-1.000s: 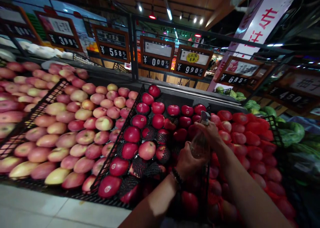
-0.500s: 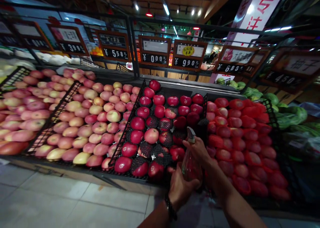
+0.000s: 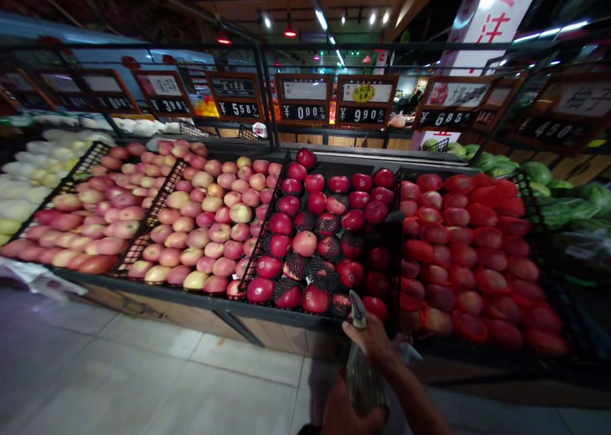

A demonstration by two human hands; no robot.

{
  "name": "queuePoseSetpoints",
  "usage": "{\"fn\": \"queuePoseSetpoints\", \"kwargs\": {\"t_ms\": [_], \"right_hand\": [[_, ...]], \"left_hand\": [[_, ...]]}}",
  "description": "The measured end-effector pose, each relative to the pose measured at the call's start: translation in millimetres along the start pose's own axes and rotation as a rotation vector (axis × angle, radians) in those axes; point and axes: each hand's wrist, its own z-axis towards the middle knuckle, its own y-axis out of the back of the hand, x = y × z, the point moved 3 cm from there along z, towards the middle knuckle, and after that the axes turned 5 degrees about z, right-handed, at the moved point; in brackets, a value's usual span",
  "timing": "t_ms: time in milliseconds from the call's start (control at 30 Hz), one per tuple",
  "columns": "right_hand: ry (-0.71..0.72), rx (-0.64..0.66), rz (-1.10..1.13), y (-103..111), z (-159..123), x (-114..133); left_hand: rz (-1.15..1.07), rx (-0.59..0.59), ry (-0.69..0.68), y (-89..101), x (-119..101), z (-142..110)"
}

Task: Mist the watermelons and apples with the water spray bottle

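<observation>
Pale floor tiles [image 3: 229,384] lie left of the hands, and dark red apples [image 3: 315,299] sit just past them. The right hand [image 3: 371,338] grips the top of a clear bottle [image 3: 360,374]; the left hand [image 3: 344,411], just below, holds its bottom.

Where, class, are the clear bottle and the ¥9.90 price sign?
Clear bottle [image 3: 363,379]: head view, on its see-through body.
¥9.90 price sign [image 3: 366,101]: head view, on the middle of its board.

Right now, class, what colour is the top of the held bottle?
The bottle top is grey, seen in the head view.
</observation>
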Motion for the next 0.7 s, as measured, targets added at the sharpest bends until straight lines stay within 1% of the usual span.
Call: {"fn": "queuePoseSetpoints", "kwargs": {"t_ms": [100,167,267,367,433,500,600,700], "right_hand": [[-0.006,0.015,0.008,-15,-13,-13],[-0.01,0.028,0.023,-23,-15,-14],[-0.013,0.019,0.067,-28,-8,-7],[-0.025,0.0,0.077,-30,8,4],[-0.026,-0.008,0.064,-32,21,12],[-0.025,-0.035,0.066,-34,36,20],[-0.016,-0.096,0.099,-38,65,36],[-0.007,-0.13,0.138,-44,99,56]], "left_hand": [[0.092,-0.027,0.122,0.2,18,-10],[0.128,-0.036,0.146,1.7,23,-11],[0.107,-0.048,0.11,7.1,20,-9],[0.012,-0.056,0.037,18.2,8,-2],[-0.009,-0.059,0.009,30.2,-2,6],[0.022,-0.061,0.003,46.0,-12,17],[0.033,-0.032,-0.011,74.1,-25,39],[-0.038,-0.006,-0.086,104.4,-41,65]]}}
